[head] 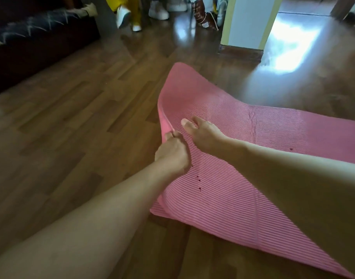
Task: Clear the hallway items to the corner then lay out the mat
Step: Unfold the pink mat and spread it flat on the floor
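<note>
wood floor (pixel 71 121) runs wide to the left, shoes (pixel 158 9) at the far wall. pink mat (pixel 263 158) lies on the floor, its left edge lifted. my left hand (pixel 172 153) has its fingers clamped on that edge. my right hand (pixel 206 135) rests on the mat, i can't tell how its fingers lie.

Wooden plank floor (pixel 71 127), dark sofa (pixel 31 57) under a zigzag-patterned throw (pixel 37 25), white wall corner (pixel 247 21) with yellow edges

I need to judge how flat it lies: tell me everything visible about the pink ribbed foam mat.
The pink ribbed foam mat lies on the brown wooden floor, running off the frame's right edge. Its end by the hands curls upward, not flat. Fine ridges cover it; a faint crease crosses it and small dark specks show. The left hand pinches its raised edge; the right hand rests on its surface.
</note>
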